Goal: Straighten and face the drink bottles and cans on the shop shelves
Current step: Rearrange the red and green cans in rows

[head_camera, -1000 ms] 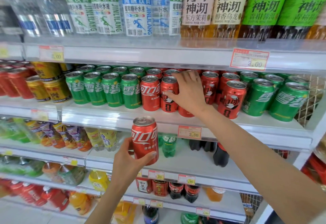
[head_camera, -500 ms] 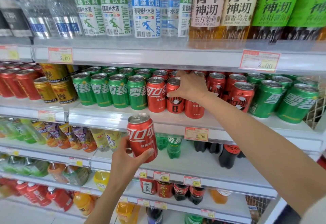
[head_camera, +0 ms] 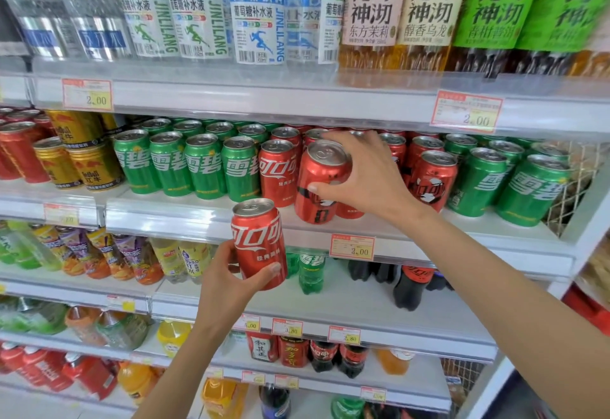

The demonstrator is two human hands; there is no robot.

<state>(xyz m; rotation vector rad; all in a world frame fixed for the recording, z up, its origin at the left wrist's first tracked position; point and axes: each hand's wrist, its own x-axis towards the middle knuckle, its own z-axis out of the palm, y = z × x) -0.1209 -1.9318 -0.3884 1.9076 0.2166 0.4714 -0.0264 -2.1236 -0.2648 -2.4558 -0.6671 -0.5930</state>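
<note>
The right hand [head_camera: 366, 181] is gripping a red-and-black can [head_camera: 317, 187] from its right side, with the thumb lying across the front and the fingers curling over the rim. This can is sitting at the near edge of the middle shelf [head_camera: 185, 220], just right of an upright red can in the row [head_camera: 279, 174]. Its long axis is leaning off vertical. The silver top is tipping toward the near side and a little to the right, and the base is pointing down and left at the shelf lip. Whether the base is touching the shelf cannot be told.

Half a second ago this can was standing straight, farther back and level with its neighbours. Now it is lying nearer and tilted.

The left hand [head_camera: 231, 283] is holding a red cola can [head_camera: 259, 243] round its lower half. The can is nearly upright, its top is leaning slightly left and its white lettering is facing near. It is hanging in front of the shelf lip, below the row of green cans [head_camera: 204, 167], much where it was before.
</note>
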